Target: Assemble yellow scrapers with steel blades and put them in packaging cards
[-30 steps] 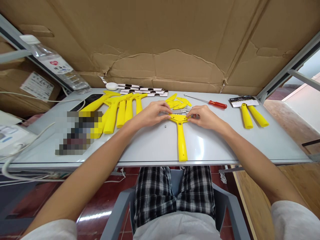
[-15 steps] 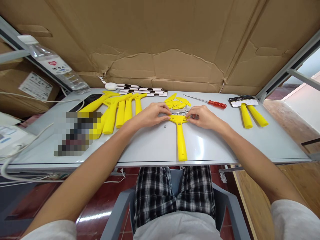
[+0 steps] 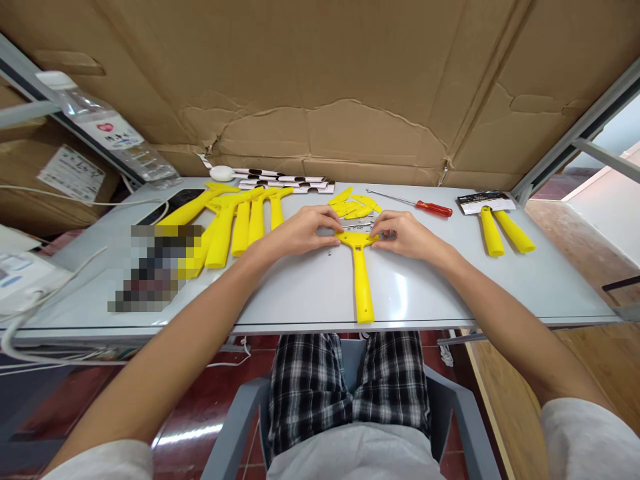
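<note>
A yellow scraper handle (image 3: 363,283) lies on the table, its wide head away from me and its grip towards the front edge. At the head's left corner, my left hand (image 3: 313,230) pinches it between thumb and fingers. My right hand (image 3: 404,233) grips the right corner in the same way. Just beyond the head are small metal screws (image 3: 356,228) and a thin metal strip, partly hidden. Several yellow plastic pieces (image 3: 350,205) are heaped behind them. One loose screw (image 3: 330,253) lies below my left hand.
A red-handled screwdriver (image 3: 434,209) lies at the back right, left of two yellow handles (image 3: 493,233) under a printed card. Several yellow scraper handles (image 3: 220,233) lie to the left, near striped strips (image 3: 285,179) and a white spoon (image 3: 221,173). A bottle (image 3: 113,130) leans at the far left.
My right hand's fingers have shifted very slightly at the scraper head's right corner. Otherwise both hands and the handle keep nearly the same place.
</note>
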### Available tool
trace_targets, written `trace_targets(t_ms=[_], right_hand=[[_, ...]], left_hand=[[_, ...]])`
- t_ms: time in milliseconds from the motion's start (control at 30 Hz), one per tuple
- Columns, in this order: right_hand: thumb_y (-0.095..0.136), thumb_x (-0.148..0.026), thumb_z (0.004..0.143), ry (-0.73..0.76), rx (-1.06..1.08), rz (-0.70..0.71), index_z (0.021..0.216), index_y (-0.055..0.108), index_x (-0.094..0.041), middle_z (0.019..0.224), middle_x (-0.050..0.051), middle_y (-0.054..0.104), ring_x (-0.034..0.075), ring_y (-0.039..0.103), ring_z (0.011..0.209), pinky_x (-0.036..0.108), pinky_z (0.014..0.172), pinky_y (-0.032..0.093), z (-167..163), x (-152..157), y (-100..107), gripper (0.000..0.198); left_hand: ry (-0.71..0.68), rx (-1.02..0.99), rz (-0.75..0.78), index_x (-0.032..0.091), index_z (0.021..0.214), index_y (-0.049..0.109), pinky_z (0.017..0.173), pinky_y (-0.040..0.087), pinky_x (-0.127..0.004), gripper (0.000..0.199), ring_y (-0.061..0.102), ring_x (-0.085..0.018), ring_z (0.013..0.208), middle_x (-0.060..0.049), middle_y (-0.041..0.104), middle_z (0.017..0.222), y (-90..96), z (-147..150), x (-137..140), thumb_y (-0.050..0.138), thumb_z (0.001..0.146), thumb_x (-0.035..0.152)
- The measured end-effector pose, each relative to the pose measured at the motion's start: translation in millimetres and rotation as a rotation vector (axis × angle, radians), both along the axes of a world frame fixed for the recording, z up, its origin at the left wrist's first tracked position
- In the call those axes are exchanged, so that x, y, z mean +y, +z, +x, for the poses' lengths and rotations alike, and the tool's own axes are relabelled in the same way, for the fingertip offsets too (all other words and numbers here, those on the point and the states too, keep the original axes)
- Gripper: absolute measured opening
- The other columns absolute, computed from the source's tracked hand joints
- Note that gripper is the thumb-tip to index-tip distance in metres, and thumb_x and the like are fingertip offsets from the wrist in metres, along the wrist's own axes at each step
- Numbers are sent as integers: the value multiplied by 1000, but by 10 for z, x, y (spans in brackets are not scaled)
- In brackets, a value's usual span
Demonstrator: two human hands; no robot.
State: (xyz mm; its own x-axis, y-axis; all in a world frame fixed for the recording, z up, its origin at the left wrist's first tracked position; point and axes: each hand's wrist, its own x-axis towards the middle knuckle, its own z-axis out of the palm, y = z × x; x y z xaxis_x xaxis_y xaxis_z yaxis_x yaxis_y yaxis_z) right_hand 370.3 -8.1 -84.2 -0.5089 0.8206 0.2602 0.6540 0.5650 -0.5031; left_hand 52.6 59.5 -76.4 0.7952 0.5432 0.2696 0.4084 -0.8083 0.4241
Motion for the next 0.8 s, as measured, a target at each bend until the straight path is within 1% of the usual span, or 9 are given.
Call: trace_targets(t_ms=[233,433,800], right_hand=[[77,-41,99,34,8,23,108,88,-21,122,10,73,13,66,103,31,101,53,9,16,-44,25],[78,-38,99,25,-13,15,108,88,-21,123,9,73,13,65,105,30,102,52,4,28,-60,22],[74,-39,101,27,-15,21,109,88,-19,122,10,73,13,66,103,30,102,52,4,18,-37,25]], left_hand=[[-17,-31,22,27,108,91,105,58,-45,29,76,-27,108,-10,82,118,-43,-8,32,77,103,51],[-36,-42,41,26,103,91,102,59,-43,30,77,-25,103,-9,83,113,-62,-3,40,75,105,51],[-7,-21,44,26,105,91,103,59,-45,37,76,-26,105,-10,83,116,-22,13,-9,69,106,55]])
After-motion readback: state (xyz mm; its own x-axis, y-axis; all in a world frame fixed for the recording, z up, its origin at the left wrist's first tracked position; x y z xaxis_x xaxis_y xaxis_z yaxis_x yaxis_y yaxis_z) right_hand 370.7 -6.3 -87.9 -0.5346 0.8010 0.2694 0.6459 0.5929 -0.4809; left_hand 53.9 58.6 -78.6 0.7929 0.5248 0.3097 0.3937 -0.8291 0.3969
